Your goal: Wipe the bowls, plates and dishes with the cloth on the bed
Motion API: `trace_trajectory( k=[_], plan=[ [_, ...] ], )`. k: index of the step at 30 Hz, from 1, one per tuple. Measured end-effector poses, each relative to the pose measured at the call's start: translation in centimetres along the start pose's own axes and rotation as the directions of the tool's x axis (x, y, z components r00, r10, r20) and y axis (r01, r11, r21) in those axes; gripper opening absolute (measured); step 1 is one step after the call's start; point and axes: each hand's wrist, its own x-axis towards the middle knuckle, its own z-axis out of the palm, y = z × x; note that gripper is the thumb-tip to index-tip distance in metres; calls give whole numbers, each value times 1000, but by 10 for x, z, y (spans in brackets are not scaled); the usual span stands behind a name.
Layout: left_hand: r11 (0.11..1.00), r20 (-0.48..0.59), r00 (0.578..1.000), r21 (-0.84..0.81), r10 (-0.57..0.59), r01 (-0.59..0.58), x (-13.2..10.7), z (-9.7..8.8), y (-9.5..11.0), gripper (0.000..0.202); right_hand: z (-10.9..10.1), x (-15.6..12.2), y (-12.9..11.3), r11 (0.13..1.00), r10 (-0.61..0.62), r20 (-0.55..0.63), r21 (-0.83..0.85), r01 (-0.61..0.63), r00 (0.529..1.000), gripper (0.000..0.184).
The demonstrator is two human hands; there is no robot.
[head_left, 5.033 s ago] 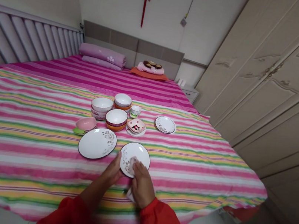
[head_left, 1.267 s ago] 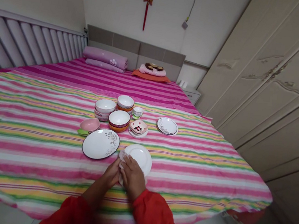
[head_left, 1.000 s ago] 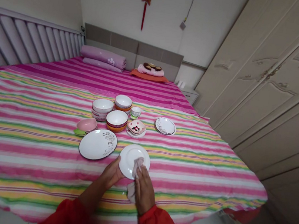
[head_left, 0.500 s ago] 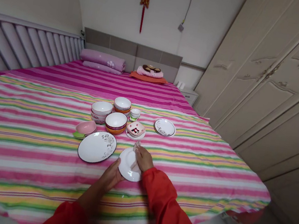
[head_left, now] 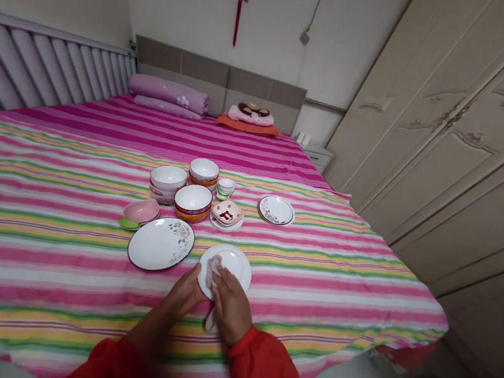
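A round white plate is held above the striped cloth, its face tipped up. My left hand grips its left rim, thumb on top and the other fingers underneath. My right hand presses a pale cloth onto the plate's left side; a loose end of the cloth hangs below the rim. Just left of the plate lies a large oval plate with a grey flower pattern. Beyond it are a pink bowl with a green leaf-shaped part and a strawberry-dotted square dish on a white saucer.
Stacked bowls stand behind the plates, beside a small stack of white cups or bowls. Flower-patterned plates lie to the right. The striped cloth covers the bed. A wardrobe stands along the right.
My right hand has moved the cloth from the plate's upper right down to its left side. The view has shifted slightly.
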Motion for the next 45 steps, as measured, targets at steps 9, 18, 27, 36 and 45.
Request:
trace_trajectory(
  k=[9,18,27,36,45],
  plan=[
    [994,-72,996,102,50,-43,-3,6,0,54,-13,14,30,984,165,-94,-52,-170,982,39],
    [999,-59,998,31,38,-36,3,-4,-1,45,4,35,10,999,36,37,9,-36,999,39],
    [1000,-27,1000,-15,-1,1,1,-1,2,40,3,-8,-3,994,-66,91,-77,73,994,39],
    [993,-90,989,-4,120,-121,4,7,1,44,18,74,-1,993,99,132,-74,-90,986,33],
    [997,-45,999,82,16,-13,0,0,1,50,-2,72,58,976,217,35,1,-217,976,40]
  ],
)
